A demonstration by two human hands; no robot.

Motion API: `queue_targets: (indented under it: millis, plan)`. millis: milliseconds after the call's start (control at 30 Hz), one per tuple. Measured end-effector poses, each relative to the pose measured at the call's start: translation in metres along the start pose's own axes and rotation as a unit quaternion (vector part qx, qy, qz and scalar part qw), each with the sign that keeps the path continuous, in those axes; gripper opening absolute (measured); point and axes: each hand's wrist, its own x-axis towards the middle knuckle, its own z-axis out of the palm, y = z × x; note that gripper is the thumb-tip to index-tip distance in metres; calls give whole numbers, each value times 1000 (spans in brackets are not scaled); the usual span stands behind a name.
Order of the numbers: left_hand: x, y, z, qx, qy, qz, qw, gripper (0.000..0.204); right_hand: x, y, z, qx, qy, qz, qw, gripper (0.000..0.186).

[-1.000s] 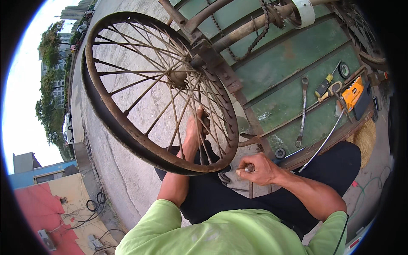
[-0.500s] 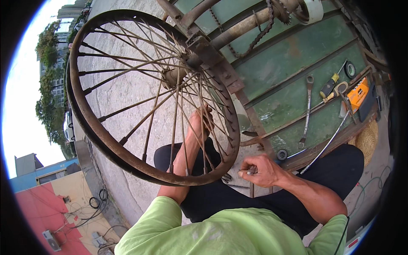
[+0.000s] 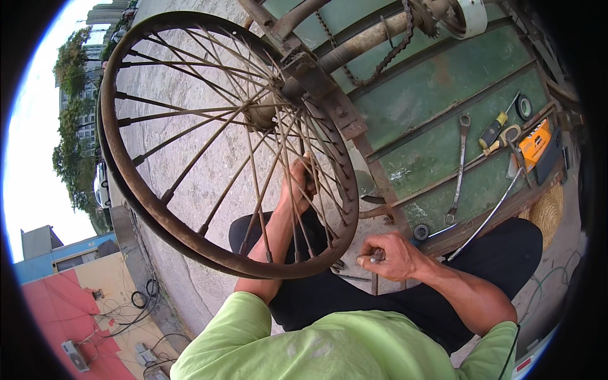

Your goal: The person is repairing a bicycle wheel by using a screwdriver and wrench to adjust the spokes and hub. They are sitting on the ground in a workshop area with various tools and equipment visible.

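A rusty spoked wheel (image 3: pixel 120 149) without a tyre stands in front of me on the left, its hub (image 3: pixel 261 115) mounted on an axle (image 3: pixel 361 45). My left hand (image 3: pixel 297 182) reaches behind the spokes below the hub. Its fingers look curled, though spokes partly cover them, and I cannot make out what they hold. Just right of the rim's lower edge, my right hand (image 3: pixel 394 254) is closed in a fist. A short grey metal rod (image 3: pixel 378 255) sticks out of it, apart from the wheel; the rest of it is hidden in the palm.
Right of the wheel is a green ribbed metal panel (image 3: pixel 437 82) with a chain (image 3: pixel 396 54) above it. On it lie a wrench (image 3: pixel 458 168), a screwdriver (image 3: pixel 493 128), a roll of black tape (image 3: pixel 524 107) and an orange box (image 3: pixel 535 144). A straw hat (image 3: pixel 546 209) is beyond.
The wheel has turned a little, with its spokes now at different angles. Both hands stay almost where they were; the right hand still grips the metal rod.
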Motion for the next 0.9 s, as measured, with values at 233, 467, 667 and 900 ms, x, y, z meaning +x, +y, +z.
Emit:
queue_targets:
  millis: [233,467,667,900]
  plan:
    - [1,-2,-2,-3,8,-1,1000,31,-1,-3,-2,-5,-2,-9,1000,24]
    - [0,-2,-6,22,14,-6,1000,31,-1,-2,-1,-13,-13,-1,1000,25]
    - [0,-3,2,28,34,23,999,34,-1,0,-1,-16,-17,-1,1000,25]
    - [4,-3,-9,11,4,-3,1000,26,-1,1,-1,-6,-23,6,1000,24]
